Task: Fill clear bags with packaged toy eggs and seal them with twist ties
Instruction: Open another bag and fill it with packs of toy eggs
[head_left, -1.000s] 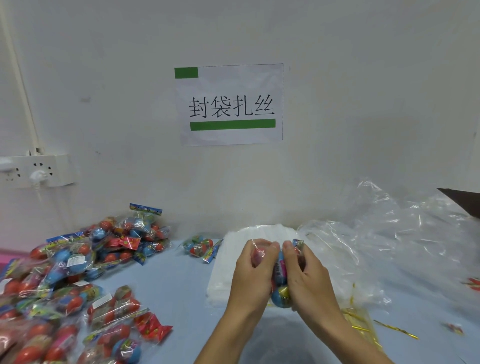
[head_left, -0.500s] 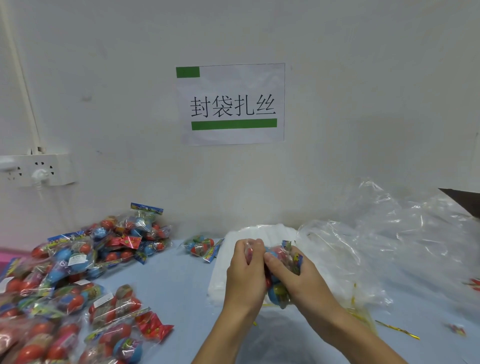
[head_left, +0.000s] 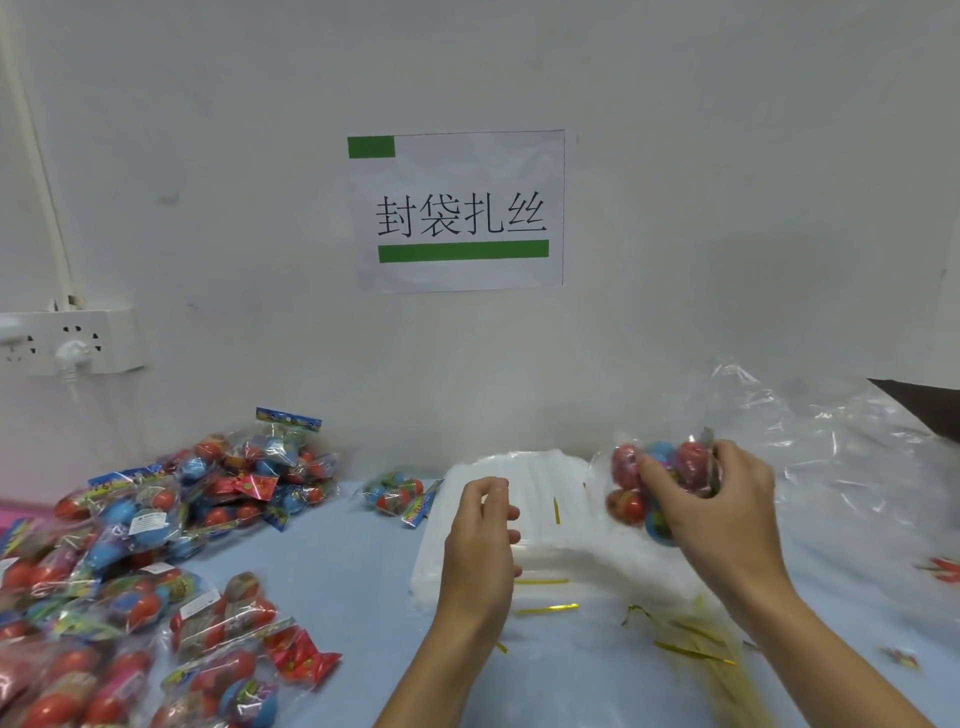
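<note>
Fingers of the right hand (head_left: 719, 512) are curling round the filled bag of toy eggs (head_left: 649, 486) and carrying it off to the right, above the stack of clear bags (head_left: 540, 514). Half a second ago both hands were pinching it together; now the left hand (head_left: 480, 540) is hanging apart, loosely curled and holding nothing. Judging by that, this bag is probably tied and heading aside, with the unpacked egg packs (head_left: 156, 545) waiting at left.
</note>
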